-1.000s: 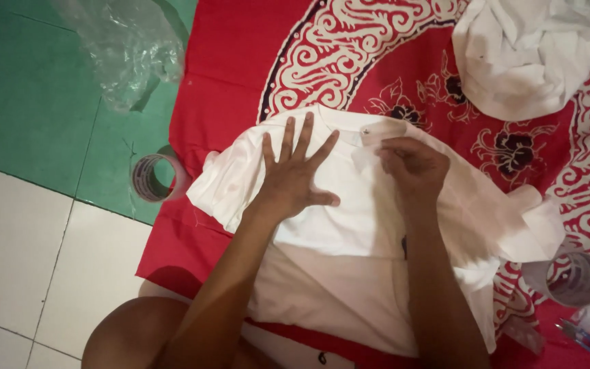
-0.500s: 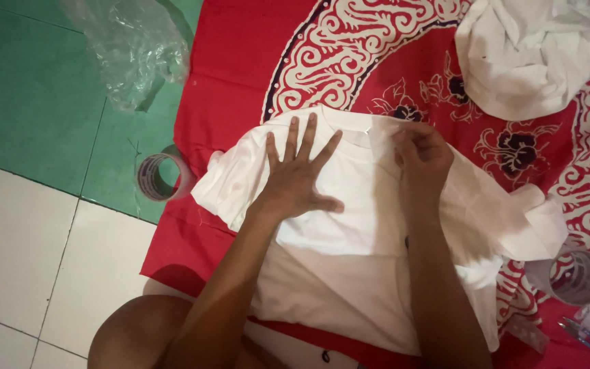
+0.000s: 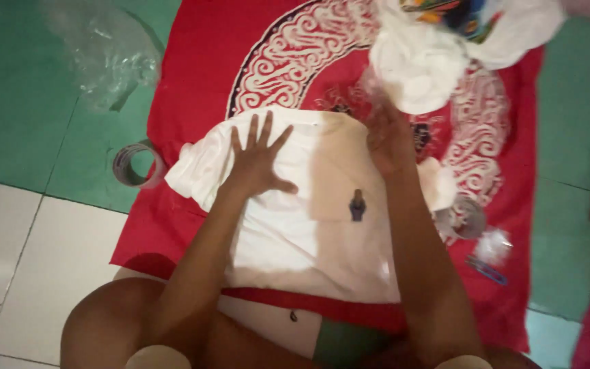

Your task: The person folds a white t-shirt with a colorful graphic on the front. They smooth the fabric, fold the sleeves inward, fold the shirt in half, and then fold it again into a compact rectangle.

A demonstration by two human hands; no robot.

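- On the red patterned cloth (image 3: 192, 89), a white shirt (image 3: 308, 232) is laid flat, its collar end turned away from the person and its lower hem near the knees.
- The left hand (image 3: 257, 164) is pressed palm-down on the shirt's upper left part, with all five fingers spread wide.
- The right hand (image 3: 389, 140) is seen at the shirt's upper right edge; it is blurred, so whether its fingers are pinching fabric or only resting there cannot be told.
- A small dark emblem (image 3: 357, 205) is shown on the shirt's chest, between the two forearms.
- The left sleeve is bunched up beside a roll of tape (image 3: 136, 166), which stands on the green floor (image 3: 15, 96) just off the cloth's edge.
- A crumpled clear plastic bag (image 3: 107, 58) is seen farther out on the green floor.
- A heap of white garments (image 3: 425, 65) is piled at the far end of the cloth, just beyond the right hand.
- A second tape roll (image 3: 466, 217) is seen by the right forearm.
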